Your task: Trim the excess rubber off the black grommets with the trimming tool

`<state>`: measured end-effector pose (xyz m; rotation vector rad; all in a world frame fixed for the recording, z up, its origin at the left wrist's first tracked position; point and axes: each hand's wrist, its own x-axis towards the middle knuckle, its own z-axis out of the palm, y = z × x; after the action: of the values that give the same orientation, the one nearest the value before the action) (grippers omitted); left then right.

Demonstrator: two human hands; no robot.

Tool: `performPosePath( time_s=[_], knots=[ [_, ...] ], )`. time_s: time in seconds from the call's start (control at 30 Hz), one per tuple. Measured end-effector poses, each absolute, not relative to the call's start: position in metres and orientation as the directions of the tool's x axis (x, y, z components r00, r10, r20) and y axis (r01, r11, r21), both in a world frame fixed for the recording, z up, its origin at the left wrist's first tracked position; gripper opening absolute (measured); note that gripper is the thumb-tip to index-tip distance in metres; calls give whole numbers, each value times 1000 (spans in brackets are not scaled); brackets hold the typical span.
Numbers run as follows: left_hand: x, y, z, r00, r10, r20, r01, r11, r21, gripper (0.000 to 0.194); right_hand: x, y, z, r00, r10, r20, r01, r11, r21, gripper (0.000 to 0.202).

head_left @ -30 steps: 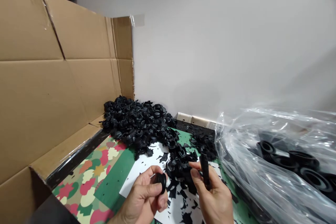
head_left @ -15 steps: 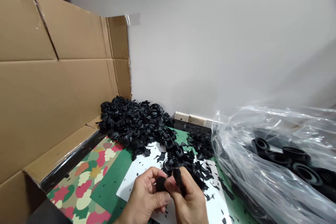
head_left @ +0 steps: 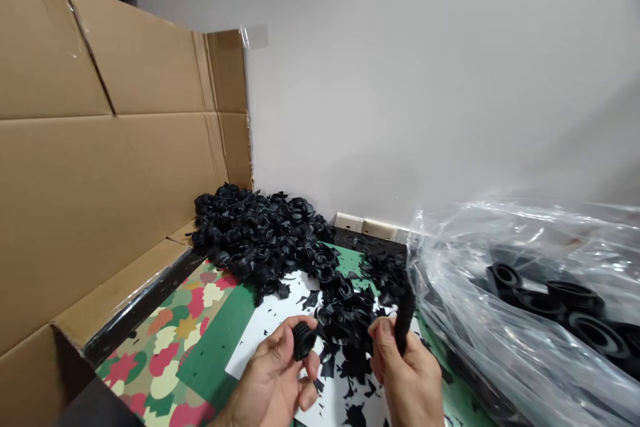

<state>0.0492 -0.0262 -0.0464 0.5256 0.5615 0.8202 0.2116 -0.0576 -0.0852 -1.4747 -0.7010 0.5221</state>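
Note:
A small ribbed black rubber piece (head_left: 303, 341) sits between the thumb and fingers of my left hand (head_left: 274, 373), near the bottom centre. To its right, my right hand (head_left: 407, 373) is closed around a dark, stick-like object (head_left: 405, 313) that points upward; what it is cannot be made out. The two hands are apart. Black scraps lie between and beyond them on a white sheet (head_left: 255, 330). Behind, a large heap of black ribbed rubber pieces (head_left: 260, 227) rests against the wall and cardboard.
Tall cardboard panels (head_left: 150, 167) stand on the left. A clear plastic bag (head_left: 450, 280) on the right holds black rubber rings (head_left: 573, 297). Patterned paper (head_left: 165, 347) and a green sheet (head_left: 213, 340) lie at the front left.
My hands have separated. The right one has moved right with the dark object, now upright, and the left has turned, showing the ribbed piece. More scraps show between them.

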Motion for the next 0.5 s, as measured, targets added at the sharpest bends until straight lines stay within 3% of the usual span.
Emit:
performPosePath(
  time_s=[0.17, 0.5],
  knots=[
    [45, -22, -54, 531, 754, -387, -556, 655, 512, 40, 198, -59, -82, 624, 780, 48, 43, 28, -999, 47],
    [49, -26, -55, 482, 793, -374, -521, 602, 605, 32, 167, -66, -60, 450, 866, 217, 45, 221, -974, 14]
  ],
)
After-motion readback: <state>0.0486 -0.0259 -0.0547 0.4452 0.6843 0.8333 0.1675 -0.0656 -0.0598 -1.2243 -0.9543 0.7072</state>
